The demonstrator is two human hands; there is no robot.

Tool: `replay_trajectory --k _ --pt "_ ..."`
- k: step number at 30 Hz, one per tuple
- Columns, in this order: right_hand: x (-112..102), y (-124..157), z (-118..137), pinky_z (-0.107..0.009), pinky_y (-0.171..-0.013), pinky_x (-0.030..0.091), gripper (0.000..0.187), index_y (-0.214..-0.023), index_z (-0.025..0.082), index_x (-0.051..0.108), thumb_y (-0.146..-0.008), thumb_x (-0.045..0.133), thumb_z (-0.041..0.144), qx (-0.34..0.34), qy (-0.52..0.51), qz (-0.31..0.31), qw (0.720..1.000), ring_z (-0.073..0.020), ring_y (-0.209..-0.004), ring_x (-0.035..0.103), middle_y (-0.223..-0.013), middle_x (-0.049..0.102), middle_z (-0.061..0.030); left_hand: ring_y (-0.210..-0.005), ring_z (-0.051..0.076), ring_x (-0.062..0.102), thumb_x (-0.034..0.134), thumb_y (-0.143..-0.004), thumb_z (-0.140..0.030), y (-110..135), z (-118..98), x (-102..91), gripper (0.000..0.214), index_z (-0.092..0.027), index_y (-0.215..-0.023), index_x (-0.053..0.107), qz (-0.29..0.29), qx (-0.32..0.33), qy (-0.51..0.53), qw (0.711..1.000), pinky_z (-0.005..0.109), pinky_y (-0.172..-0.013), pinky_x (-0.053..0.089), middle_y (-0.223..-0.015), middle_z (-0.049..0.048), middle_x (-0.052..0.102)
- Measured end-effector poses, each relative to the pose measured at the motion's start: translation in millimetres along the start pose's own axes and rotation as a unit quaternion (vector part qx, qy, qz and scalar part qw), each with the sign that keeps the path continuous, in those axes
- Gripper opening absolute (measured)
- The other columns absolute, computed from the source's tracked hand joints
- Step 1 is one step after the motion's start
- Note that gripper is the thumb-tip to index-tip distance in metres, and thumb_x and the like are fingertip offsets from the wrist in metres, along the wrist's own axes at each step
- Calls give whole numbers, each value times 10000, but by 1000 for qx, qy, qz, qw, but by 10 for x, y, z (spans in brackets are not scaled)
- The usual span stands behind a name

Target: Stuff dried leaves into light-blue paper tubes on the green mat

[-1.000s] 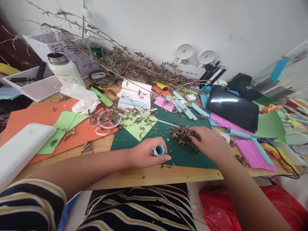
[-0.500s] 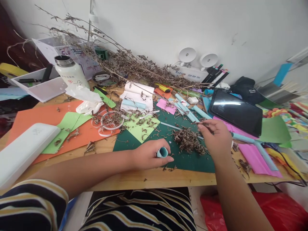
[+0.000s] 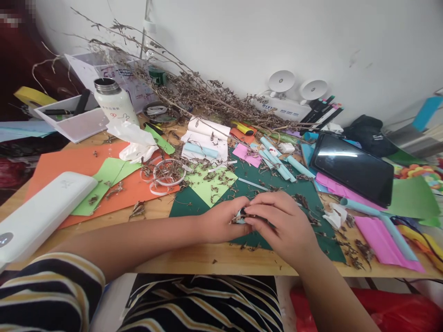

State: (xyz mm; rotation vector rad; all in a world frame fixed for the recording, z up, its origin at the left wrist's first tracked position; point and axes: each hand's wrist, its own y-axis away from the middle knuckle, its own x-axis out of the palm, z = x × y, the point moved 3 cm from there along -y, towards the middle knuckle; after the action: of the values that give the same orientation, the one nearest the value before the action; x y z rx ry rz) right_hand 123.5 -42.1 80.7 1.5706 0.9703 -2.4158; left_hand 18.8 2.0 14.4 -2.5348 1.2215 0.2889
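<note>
Blue tube (image 3: pixel 238 215) in left hand (image 3: pixel 221 220) (right hand (image 3: pixel 287 226), dried leaves (image 3: pixel 251 215) at rim).

Near the front edge of the bench (image 3: pixel 195 262), the left hand (image 3: pixel 223 219) grips a tube (image 3: pixel 238 216) (pale blue); the right hand (image 3: pixel 287 226) holds leaves (image 3: pixel 250 215) at its mouth.

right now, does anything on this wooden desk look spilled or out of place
Yes: brown dried leaf bits lie scattered beyond the dark green paper sheet, on the bare wooden tabletop to its right, as if spilled. Also, the white cylindrical bottle at the back left stands uncapped near dried twigs.
</note>
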Motion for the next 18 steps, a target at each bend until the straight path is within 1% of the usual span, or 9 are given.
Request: replay_trajectory --k 3,6,9,12,15,16,18 --pt "25 31 -26 -300 -628 405 162 -884 174 598 -767 486 183 -15 -3 29 999 -145 -733 463 -785 529 -55 -625 91 409 478 -722 -272 3 -12 -4 152 -167 -761 374 0 11 12 1000 216 -591 387 -680 -26 417" --pt "37 71 -34 -305 -641 400 223 -954 163 578 -767 458 148 -21 -21 40 999 -151 -765 441 -836 496 -68 -665 103 436 459 -734 -271 3 -24 -13 147 -163 -798 382 -4 22 21 1000 232 -625 399 -730 -6 447" --pt "41 75 -34 -299 -666 393 209 -900 191 582 -744 474 102 -2 -40 18 999 -146 -788 438 -832 488 -51 -679 113 455 460 -734 -288 -1 -24 -9 157 -167 -791 379 4 21 9 1000 238 -631 402 -735 0 459" --pt "51 38 -25 -274 -676 397 207 -880 199 558 -733 483 74 16 -64 3 998 -129 -782 457 -808 521 -27 -657 114 459 457 -730 -285 -5 -14 -2 151 -171 -778 370 10 19 -4 1000 232 -602 396 -718 -2 454" --pt "58 -4 -21 -246 -640 398 172 -834 187 519 -712 496 67 48 -69 16 996 -115 -734 469 -750 550 -6 -674 118 461 446 -730 -268 -9 -5 0 131 -172 -784 376 14 25 -12 1000 235 -620 397 -729 3 456" --pt "55 -14 -14 -249 -640 395 158 -812 185 512 -708 497 68 48 -61 22 997 -115 -720 469 -737 556 -2 -672 118 460 448 -727 -264 -10 -1 1 128 -172 -781 377 17 24 -16 999 234 -621 397 -727 2 456" --pt "42 -24 10 -276 -671 384 131 -780 184 515 -710 488 77 27 -38 33 998 -122 -724 470 -757 567 -7 -664 117 456 461 -716 -256 -13 9 1 131 -172 -769 375 21 17 -22 999 232 -614 397 -720 -2 453"
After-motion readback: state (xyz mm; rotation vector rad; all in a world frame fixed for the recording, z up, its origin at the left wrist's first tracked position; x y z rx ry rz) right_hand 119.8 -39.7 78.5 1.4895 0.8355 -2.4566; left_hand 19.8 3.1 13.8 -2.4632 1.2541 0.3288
